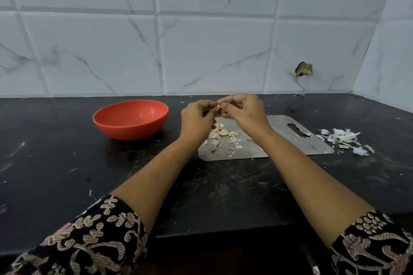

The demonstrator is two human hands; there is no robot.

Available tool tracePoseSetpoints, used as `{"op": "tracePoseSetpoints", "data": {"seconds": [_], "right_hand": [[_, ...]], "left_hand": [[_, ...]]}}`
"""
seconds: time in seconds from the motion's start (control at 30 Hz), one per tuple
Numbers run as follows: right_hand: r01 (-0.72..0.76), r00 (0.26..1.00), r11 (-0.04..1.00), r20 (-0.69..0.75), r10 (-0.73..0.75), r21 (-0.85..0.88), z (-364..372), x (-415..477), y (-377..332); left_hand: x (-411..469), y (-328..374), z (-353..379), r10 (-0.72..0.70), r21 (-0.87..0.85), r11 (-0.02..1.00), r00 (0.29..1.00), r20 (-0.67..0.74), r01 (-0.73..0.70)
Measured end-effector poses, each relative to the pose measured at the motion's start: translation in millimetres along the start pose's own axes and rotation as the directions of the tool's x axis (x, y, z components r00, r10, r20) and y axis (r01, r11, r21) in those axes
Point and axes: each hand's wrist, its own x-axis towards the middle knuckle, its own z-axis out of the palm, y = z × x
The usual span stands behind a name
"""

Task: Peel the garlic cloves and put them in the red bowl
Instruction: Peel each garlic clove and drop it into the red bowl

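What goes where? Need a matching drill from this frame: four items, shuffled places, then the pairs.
Items:
1. red bowl
2. held garlic clove
3. cutting board
4. pile of peels

Places:
A. on the counter, right of the cutting board
B. pinched between left hand and right hand
C. on the counter, left of both hands
D. under the loose cloves

Pairs: 1-C, 2-B, 3-D, 4-A

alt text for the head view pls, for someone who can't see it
The left hand and right hand pinch one garlic clove above a metal cutting board scattered with cloves and peels. A red bowl sits to the left on the black counter.
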Motion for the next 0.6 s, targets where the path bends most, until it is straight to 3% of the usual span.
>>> {"op": "tracePoseSetpoints", "data": {"seconds": [0.2,0.37,0.6], "right_hand": [[-0.072,0.997,0.995,0.006,0.072,0.068,-5.5,1.0,-1.0],[-0.046,0.999,0.999,-0.007,0.046,0.023,-7.3,2.0,0.6],[-0.081,0.997,0.992,0.01,0.08,0.1,-8.1,4.1,1.8]], "left_hand": [[-0.9,0.6,3.5,0.077,0.063,0.995,0.997,0.008,-0.077],[-2.4,-0.4,5.5,0.112,0.088,0.99,0.994,0.004,-0.112],[-1.2,0.9,6.9,-0.003,-0.047,0.999,1.0,0.016,0.003]]}}
